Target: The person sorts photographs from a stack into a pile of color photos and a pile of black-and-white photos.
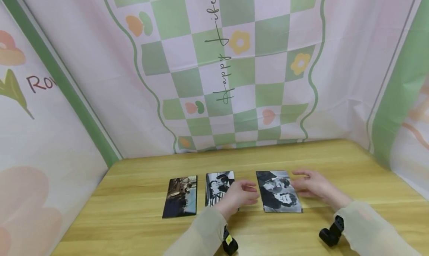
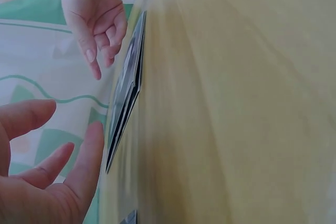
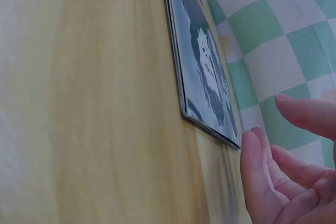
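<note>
Three glossy picture prints lie in a row on the wooden table. The right one, a black-and-white portrait of two people (image 1: 279, 192), lies between my hands; thin layered edges show on this print (image 3: 199, 77) in the right wrist view. My left hand (image 1: 238, 195) hovers at its left side, fingers relaxed and holding nothing, and covers part of the middle black-and-white print (image 1: 213, 184). At the right edge of the portrait is my right hand (image 1: 314, 185), fingers loosely spread with nothing in them. Farthest left lies a dark, coloured print (image 1: 181, 198).
The light wooden table (image 1: 134, 189) runs back to a hanging cloth (image 1: 207, 73) with green checks and flowers. More printed cloth (image 1: 37, 144) hangs at the left side. Black wrist cameras (image 1: 330, 235) are strapped below both hands.
</note>
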A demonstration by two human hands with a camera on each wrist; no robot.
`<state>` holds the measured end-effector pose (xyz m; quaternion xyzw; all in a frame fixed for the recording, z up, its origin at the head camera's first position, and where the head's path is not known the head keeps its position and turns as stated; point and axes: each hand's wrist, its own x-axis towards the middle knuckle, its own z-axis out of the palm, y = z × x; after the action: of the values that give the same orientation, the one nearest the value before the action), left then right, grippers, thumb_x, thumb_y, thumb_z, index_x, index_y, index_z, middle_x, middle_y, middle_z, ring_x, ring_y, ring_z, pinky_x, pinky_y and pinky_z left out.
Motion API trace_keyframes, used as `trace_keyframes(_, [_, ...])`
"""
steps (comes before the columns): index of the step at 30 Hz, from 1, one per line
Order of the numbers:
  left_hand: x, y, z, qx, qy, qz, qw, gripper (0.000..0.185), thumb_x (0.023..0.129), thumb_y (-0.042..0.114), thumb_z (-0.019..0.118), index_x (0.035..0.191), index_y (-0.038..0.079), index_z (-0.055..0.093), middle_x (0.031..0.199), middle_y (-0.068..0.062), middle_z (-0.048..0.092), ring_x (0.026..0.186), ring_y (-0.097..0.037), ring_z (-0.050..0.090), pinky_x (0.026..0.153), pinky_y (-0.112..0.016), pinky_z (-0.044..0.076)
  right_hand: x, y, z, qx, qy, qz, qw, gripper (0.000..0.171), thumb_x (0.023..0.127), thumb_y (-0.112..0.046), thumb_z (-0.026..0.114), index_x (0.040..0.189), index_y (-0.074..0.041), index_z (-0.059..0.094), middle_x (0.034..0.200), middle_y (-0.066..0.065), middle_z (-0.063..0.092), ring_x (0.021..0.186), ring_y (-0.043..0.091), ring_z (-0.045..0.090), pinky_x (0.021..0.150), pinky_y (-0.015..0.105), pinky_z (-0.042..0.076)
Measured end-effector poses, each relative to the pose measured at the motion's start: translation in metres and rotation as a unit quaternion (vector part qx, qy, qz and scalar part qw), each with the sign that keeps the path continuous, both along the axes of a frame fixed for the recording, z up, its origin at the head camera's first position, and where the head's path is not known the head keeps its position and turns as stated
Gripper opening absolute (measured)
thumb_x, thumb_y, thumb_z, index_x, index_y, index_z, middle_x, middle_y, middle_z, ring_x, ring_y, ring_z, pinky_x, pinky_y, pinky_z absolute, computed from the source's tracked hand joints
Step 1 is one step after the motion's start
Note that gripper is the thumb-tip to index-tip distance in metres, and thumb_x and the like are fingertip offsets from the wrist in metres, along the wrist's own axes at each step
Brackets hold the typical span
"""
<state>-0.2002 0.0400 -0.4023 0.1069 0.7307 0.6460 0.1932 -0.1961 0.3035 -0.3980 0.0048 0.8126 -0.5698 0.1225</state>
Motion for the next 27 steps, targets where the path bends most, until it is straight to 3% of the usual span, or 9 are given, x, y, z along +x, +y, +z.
trace_keyframes(5, [0.001,0.007,-0.001,-0.003,-0.003,0.005,1.0,0.039,0.082,-0.005,0.067,0.12,-0.008,0.056,0.102,-0.014,0.064,0.086,-0.02,0.066,0.078,-0.033,0.059,-0.001,0.002,-0.004,-0.008,-0.008,0.0,1.0,0.069,0.09,-0.006,0.059,0.139,0.019,0.016,0.118,0.033,0.057,0.097,0.021,0.064,0.085,0.041,0.057])
trace_keyframes(13, [0.001,0.012,-0.005,-0.002,-0.026,0.011,0.9996,0.038,0.083,-0.004,0.066,0.12,-0.005,0.056,0.103,-0.014,0.063,0.087,-0.021,0.067,0.078,-0.033,0.059,0.0,0.005,-0.01,-0.027,-0.017,-0.004,0.999,0.069,0.089,-0.006,0.06,0.138,0.019,0.018,0.105,0.009,0.066,0.09,0.012,0.063,0.078,0.033,0.058])
trace_keyframes(27, [0.001,0.013,-0.008,-0.017,-0.027,0.019,0.9993,0.035,0.083,-0.003,0.068,0.117,-0.003,0.059,0.101,-0.011,0.065,0.085,-0.019,0.066,0.075,-0.032,0.059,0.003,0.004,-0.011,-0.008,-0.007,-0.008,1.0,0.068,0.09,-0.008,0.06,0.137,0.02,0.02,0.109,0.018,0.065,0.091,0.014,0.063,0.08,0.033,0.058])
